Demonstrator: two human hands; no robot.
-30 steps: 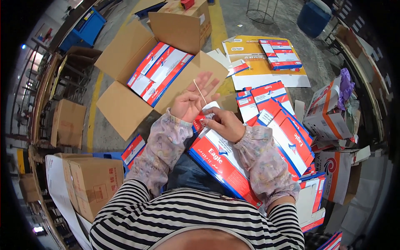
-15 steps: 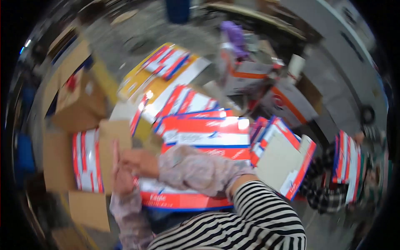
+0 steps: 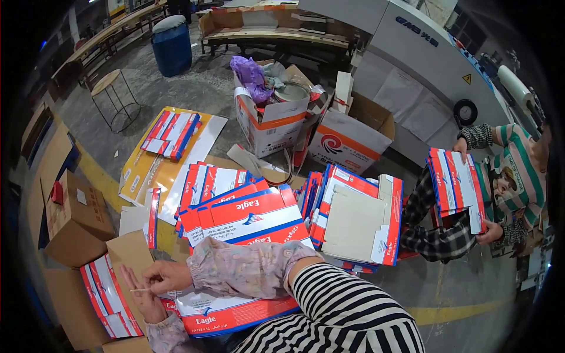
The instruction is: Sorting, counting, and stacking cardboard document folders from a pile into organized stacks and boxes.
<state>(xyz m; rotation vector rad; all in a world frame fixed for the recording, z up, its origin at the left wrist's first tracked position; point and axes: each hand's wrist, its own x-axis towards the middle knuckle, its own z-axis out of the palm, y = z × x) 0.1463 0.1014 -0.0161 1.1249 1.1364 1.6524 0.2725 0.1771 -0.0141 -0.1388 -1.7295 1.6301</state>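
My right hand (image 3: 167, 277) is closed in a pinch on a thin pale strand (image 3: 140, 289) that looks like a rubber band. The strand runs across to my left hand (image 3: 146, 301), whose fingers are stretched upward. Whether it loops round those fingers is too small to tell. Below and beside my hands lies a large flat red, white and blue carton (image 3: 247, 315). More flat cartons (image 3: 253, 217) are heaped just beyond my right forearm. Left of my hands, an open cardboard box (image 3: 65, 294) holds bundles of similar cartons (image 3: 112, 294).
A co-worker (image 3: 512, 170) at the right holds a stack of flat cartons (image 3: 456, 182). Cartons with a grey board side (image 3: 353, 220) are piled nearer me. Beyond stand two white-and-orange boxes, one (image 3: 271, 123) filled with scraps, a blue barrel (image 3: 172, 50) and a stool (image 3: 107, 82).
The view has swung and sharpened, so the scene sits lower and farther left. My hands stay close together, the right one pinching at the left.
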